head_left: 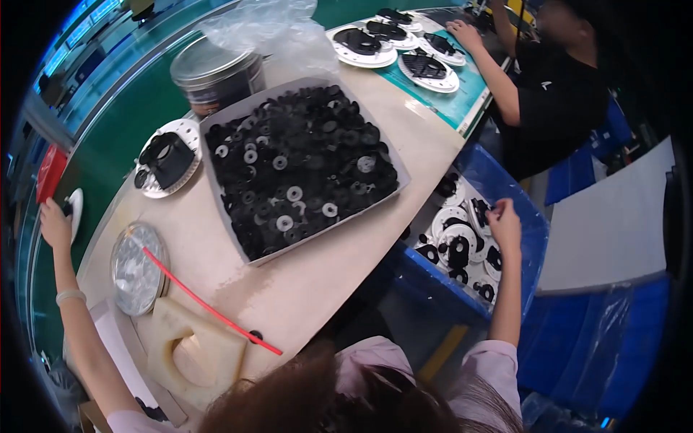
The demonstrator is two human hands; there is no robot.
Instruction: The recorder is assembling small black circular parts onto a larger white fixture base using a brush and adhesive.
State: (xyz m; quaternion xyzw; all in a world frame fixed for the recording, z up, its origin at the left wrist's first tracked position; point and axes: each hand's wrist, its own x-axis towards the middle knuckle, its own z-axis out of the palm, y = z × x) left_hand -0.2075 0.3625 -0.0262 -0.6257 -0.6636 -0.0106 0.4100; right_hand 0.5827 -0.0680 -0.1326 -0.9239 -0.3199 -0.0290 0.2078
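At the far left, my left hand (56, 225) is closed at the edge of a tilted white disc (76, 215) with a black part on it; the palm hides some of the grip. On the right, my right hand (507, 224) reaches into a blue bin (530, 249), its fingers pinched on a white disc with a black part (479, 213). Under and beside that hand lie several white discs (455, 234) carrying black parts. A grey box (401, 180) full of black rings and a few pale washers stands on the table between my arms.
Left of the box lies another white disc with a black part (172, 155). A tin (220, 76), a round lid (138, 268), a red strip (209, 299) and a cream block with a hole (166, 325) are on the table. A co-worker (552, 94) works at the far right beside several discs.
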